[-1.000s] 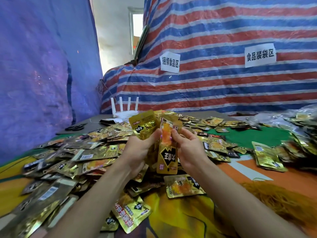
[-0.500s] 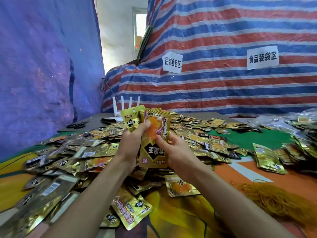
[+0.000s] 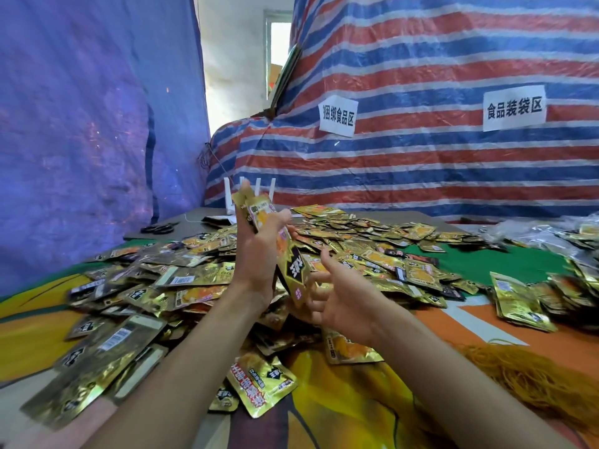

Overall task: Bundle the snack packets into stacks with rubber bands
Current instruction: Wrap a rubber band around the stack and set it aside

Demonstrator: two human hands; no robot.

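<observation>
My left hand (image 3: 259,254) holds a small upright stack of gold snack packets (image 3: 278,244) above the table, thumb across the front packet. My right hand (image 3: 343,296) hovers just below and to the right of the stack, fingers spread and relaxed, holding nothing that I can see. A large heap of loose gold packets (image 3: 181,280) covers the table around and behind both hands. A mass of orange-brown rubber bands (image 3: 531,380) lies on the table at the right, past my right forearm.
A separate pile of gold packets (image 3: 518,303) lies at the right, with clear plastic bags (image 3: 544,231) behind it. Black scissors (image 3: 158,227) and a white router (image 3: 249,196) sit at the back left. Striped tarp hangs close behind the table.
My right hand has let go of the stack and dropped lower with its fingers open. My left hand has lifted the stack and turned it more edge-on.
</observation>
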